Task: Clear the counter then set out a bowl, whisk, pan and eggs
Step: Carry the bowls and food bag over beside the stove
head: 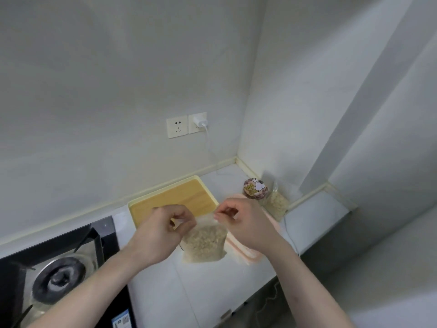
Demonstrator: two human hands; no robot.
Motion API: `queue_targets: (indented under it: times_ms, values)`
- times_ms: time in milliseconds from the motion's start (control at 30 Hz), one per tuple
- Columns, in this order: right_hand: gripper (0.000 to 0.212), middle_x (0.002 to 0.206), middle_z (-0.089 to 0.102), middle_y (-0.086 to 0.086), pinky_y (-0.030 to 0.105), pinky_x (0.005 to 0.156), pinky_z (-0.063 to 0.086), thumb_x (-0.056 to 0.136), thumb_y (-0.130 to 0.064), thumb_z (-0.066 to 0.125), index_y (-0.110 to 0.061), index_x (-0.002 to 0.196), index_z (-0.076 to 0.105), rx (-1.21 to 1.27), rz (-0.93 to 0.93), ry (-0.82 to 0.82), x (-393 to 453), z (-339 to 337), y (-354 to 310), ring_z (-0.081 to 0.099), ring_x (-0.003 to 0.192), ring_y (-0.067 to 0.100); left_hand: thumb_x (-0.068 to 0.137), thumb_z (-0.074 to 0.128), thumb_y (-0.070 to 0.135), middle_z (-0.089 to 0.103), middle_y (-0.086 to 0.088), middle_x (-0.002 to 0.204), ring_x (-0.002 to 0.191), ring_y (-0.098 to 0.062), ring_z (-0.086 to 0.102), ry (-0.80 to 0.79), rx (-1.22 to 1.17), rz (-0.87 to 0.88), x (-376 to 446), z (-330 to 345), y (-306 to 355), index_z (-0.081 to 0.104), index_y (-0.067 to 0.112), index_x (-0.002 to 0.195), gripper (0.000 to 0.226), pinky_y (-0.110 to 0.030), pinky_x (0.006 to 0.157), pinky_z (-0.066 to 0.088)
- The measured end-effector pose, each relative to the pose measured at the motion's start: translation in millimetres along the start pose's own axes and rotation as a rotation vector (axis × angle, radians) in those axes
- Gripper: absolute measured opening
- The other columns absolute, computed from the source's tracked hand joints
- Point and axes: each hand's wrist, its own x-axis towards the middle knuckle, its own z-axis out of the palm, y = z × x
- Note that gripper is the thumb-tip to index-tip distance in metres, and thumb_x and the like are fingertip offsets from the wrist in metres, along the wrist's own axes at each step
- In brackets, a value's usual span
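Right, we're up at the white stone table [165, 292] and the clearing is plainly only getting going. Our left hand [163, 230] and right hand [246, 226] both have a pinching grip on the top edge of a clear plastic bag of pale grain [204, 242], one at each corner, and the bag hangs between them with its bottom at or just above the table — we can't tell which. By our reckoning nothing is set out yet: no bowl, no whisk, no pan, no eggs anywhere in view. Now the count of what still needs shifting. Two bags of grain, the one we hold and a second clear bag of the same pale grain [276, 204] near the back corner. One round packet with a cartoon dog on it [255, 189] just beside that second bag. One pale-rimmed wooden cutting board [175, 200] behind our hands. One flat pink tray [241, 247] lying under our right wrist. And off to the left, one black gas hob [61, 268], with one burner showing.
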Motion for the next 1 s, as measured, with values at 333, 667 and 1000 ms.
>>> queue_targets:
  times_ms: [333,667,1000]
  values:
    - [0.010,0.067,0.065,-0.016,0.010,0.062,0.040,0.088,-0.021,0.073,-0.022,0.078,0.075,-0.158,0.231,0.348,50,-82,46,0.059,0.064,-0.005,0.085,0.077,0.031,0.069,0.026,0.096,0.095,0.005,0.061,0.200,0.014,-0.046,27,-30,8,0.067,0.035,0.090,0.012,-0.024,0.075,0.054]
    - [0.011,0.080,0.067,0.004,0.032,0.079,0.049,0.090,-0.020,0.063,-0.017,0.083,0.071,-0.072,0.643,0.622,84,-95,144,0.065,0.085,0.027,0.086,0.077,0.030,0.064,0.037,0.098,0.096,0.008,0.060,0.152,0.049,-0.088,4,-34,-13,0.068,0.036,0.089,0.011,-0.023,0.075,0.053]
    - [0.019,0.113,0.073,0.015,0.037,0.090,0.049,0.096,-0.018,0.057,-0.013,0.105,0.073,-0.045,0.801,0.711,92,-87,171,0.066,0.108,0.036,0.086,0.077,0.029,0.065,0.037,0.100,0.098,0.008,0.061,0.117,0.098,-0.163,-29,-32,-32,0.069,0.038,0.088,0.013,-0.021,0.075,0.051]
